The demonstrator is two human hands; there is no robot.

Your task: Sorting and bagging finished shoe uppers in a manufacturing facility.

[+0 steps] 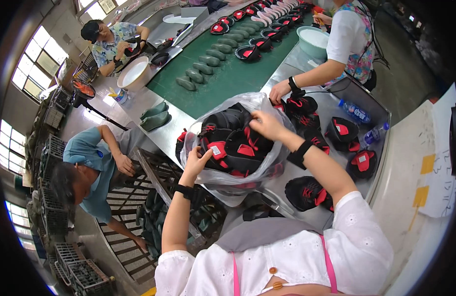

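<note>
- Two hands worked at one clear plastic bag (267,106) of black-and-red shoe uppers (235,143) on the table (331,106).
- Left hand (197,163), fingers spread, pinched the bag's near rim.
- Right hand (267,124), fingers curled, gripped its far rim.
- About six loose uppers (344,133) lay right of it.
- Two water bottles (355,111) lay beyond.

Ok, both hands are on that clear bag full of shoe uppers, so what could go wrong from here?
1. The clear plastic bag bulges with black and red uppers; the left hand and right hand grip only thin film, which might tear or slip.
2. The bag sits near the table edge, above a crate; spilled uppers could drop in.
3. Loose uppers and water bottles crowd the right side and could get knocked.
</note>
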